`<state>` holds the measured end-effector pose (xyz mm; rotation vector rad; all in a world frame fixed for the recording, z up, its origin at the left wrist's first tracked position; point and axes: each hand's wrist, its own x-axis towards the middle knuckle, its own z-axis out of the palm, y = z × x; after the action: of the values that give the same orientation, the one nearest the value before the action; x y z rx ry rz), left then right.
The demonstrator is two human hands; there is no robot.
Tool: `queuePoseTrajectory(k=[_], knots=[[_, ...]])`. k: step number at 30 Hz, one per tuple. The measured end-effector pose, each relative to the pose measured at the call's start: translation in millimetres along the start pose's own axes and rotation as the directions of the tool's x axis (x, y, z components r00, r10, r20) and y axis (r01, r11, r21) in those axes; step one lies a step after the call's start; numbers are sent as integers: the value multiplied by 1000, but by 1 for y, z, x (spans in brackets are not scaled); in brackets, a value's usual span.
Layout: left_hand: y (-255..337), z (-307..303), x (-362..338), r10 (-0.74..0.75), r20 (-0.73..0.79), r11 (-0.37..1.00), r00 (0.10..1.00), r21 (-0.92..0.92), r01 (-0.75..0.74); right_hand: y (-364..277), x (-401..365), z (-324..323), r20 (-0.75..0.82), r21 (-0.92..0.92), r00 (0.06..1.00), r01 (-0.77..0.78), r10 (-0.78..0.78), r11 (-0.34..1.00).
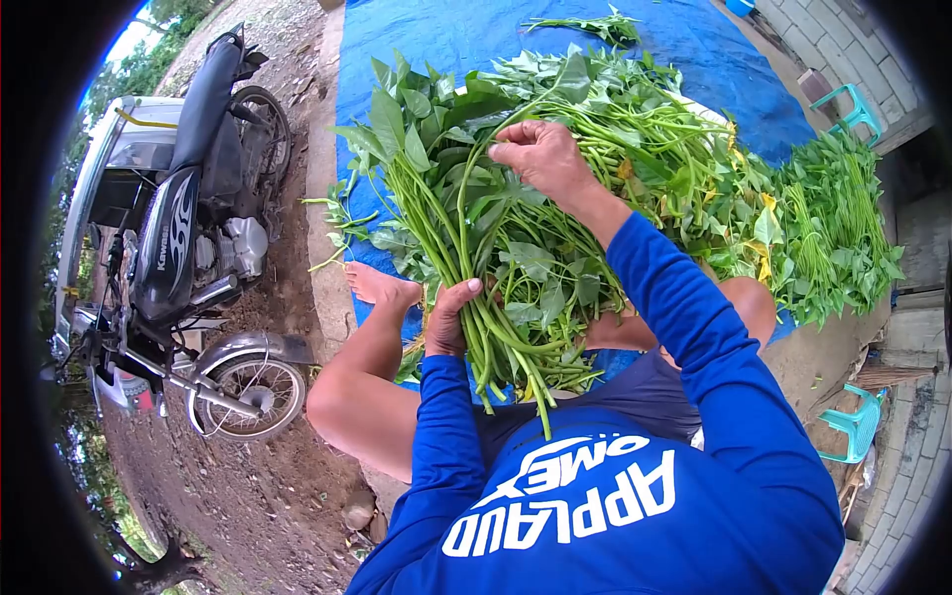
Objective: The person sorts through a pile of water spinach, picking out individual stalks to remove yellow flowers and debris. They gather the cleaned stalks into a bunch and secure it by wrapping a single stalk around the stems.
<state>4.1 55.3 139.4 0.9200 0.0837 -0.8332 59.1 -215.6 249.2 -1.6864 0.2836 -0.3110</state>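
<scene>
A bundle of long green stems (436, 223) with broad leaves at its top stands in my left hand (454, 312), whose fingers wrap round the lower stems. My right hand (540, 164) is above and to the right, at the bundle's leafy upper part, with thumb and forefinger pressed together near a thin stem; what lies between the fingertips is too small to make out. Behind and to the right of both hands spreads a large heap of leafy greens (635, 149), with some yellow leaves in it.
A blue tarp (397, 35) lies under the heap. Tied-looking greens (838, 218) lie at the right. A motorcycle (178, 228) stands at the left. Two teal plastic chairs (855, 426) are at the right by a block wall. My bare legs are folded around the heap.
</scene>
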Motion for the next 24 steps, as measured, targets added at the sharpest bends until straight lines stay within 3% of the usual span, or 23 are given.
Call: queuePoseTrajectory(k=[3, 6, 11, 14, 17, 19, 21, 23, 24], knots=[[2, 1, -3, 3, 8, 1000, 1000, 17, -3, -4, -4, -3, 9, -330, 997, 71, -72, 941], [5, 1, -6, 3, 17, 999, 1000, 33, -3, -1, -2, -4, -9, -659, 860, 379, -511, 649], [7, 11, -8, 33, -40, 998, 999, 58, -30, -21, 7, -5, -20, -692, 816, 406, -578, 597], [11, 14, -12, -11, -8, 992, 1000, 123, 12, -34, 37, -17, -208, -643, 755, 373, -622, 668], [6, 9, -9, -24, -10, 995, 1000, 95, 25, -64, 48, -53, -399, -535, 717, 324, -572, 780], [3, 5, -6, -13, -23, 997, 1000, 77, 15, -67, 40, -97, -396, -592, 716, 280, -575, 756], [1, -2, -2, -9, -9, 998, 1000, 61, 9, -11, 45, -170, -209, -967, 546, 9, -812, 255], [1, -3, -3, 0, 0, 998, 1000, 62, 0, 8, 4, -180, -231, -972, 528, -155, -817, 174], [4, -1, 1, -5, 13, 998, 1000, 61, 4, -14, -30, -151, -422, -814, 758, -76, -497, 575]])
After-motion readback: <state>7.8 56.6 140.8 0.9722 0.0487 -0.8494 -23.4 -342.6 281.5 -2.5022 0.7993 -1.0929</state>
